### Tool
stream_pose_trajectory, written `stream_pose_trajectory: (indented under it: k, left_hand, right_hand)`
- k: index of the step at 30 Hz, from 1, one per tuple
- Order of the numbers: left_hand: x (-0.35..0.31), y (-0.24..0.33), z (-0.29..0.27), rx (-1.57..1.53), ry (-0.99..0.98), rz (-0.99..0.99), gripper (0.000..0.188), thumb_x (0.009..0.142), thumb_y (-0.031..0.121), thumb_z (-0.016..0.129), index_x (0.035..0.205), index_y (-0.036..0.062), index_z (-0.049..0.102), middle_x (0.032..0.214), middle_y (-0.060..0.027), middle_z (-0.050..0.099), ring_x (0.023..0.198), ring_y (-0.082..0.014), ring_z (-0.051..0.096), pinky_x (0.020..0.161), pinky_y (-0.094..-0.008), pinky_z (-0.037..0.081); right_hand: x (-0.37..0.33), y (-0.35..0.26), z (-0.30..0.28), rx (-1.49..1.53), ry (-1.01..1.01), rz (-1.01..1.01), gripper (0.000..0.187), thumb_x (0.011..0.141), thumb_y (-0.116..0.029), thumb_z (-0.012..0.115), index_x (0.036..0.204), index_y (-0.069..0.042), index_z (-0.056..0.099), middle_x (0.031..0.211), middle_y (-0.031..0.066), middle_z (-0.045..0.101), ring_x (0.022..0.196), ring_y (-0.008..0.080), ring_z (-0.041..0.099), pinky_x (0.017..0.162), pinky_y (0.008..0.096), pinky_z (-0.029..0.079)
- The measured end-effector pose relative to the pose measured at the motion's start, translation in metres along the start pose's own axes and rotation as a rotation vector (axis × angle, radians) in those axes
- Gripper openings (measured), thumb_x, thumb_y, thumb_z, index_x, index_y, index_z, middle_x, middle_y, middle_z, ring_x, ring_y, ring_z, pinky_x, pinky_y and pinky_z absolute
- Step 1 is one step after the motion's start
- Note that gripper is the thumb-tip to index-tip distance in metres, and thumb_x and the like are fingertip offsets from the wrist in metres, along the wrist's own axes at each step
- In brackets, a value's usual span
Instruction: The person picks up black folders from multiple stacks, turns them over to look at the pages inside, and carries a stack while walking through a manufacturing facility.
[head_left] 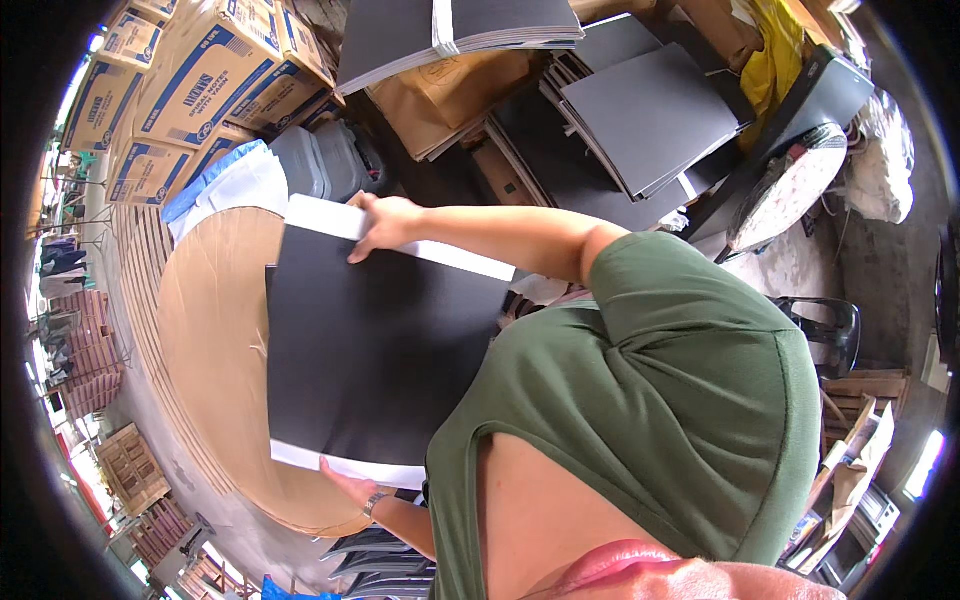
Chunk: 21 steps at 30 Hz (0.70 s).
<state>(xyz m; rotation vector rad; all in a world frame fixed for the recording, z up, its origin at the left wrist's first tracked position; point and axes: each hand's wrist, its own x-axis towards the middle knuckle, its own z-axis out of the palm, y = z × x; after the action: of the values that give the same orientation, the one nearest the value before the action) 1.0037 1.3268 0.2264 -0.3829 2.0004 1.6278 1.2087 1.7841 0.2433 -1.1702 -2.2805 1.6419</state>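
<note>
A large black sheet with white strips along two opposite edges lies over a round tan tabletop. The corner of another dark sheet peeks out under its left side. My right hand grips the upper edge at the white strip, thumb on the black face and fingers at the rim. At the lower white strip, my left hand, with a metal watch at its wrist, holds the edge. Part of that hand's grip is hidden.
Cardboard boxes are stacked at the upper left, near grey plastic bins and a white-and-blue cloth. Banded black sheets and a pile of grey-black boards stand at the top. Dark stacked chairs are below the tabletop.
</note>
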Motion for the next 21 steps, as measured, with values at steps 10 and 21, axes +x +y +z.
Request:
stream_pose_trajectory:
  k: [10, 21]
  left_hand:
    - [0.036, -0.031, -0.003, 0.197, 0.087, -0.139, 0.082, 0.082, 0.060, 0.048, 0.142, 0.0059, 0.035, 0.146, -0.0147, 0.036, 0.130, -0.0311, 0.036, 0.108, -0.0426, 0.026]
    - [0.068, 0.036, -0.005, 0.211, 0.332, 0.365, 0.069, 0.089, 0.047, 0.048, 0.134, -0.0060, 0.040, 0.137, -0.0226, 0.044, 0.124, -0.0327, 0.045, 0.103, -0.0456, 0.037]
  right_hand:
    - [0.018, 0.030, 0.050, -0.374, 0.180, -0.240, 0.054, 0.072, -0.047, 0.073, 0.112, -0.011, 0.066, 0.130, 0.0130, 0.048, 0.125, 0.0322, 0.038, 0.103, 0.0442, 0.032]
    - [-0.207, 0.254, -0.145, -0.342, 1.271, 0.463, 0.057, 0.075, -0.031, 0.071, 0.126, -0.015, 0.050, 0.137, 0.0128, 0.040, 0.127, 0.0366, 0.035, 0.103, 0.0526, 0.031]
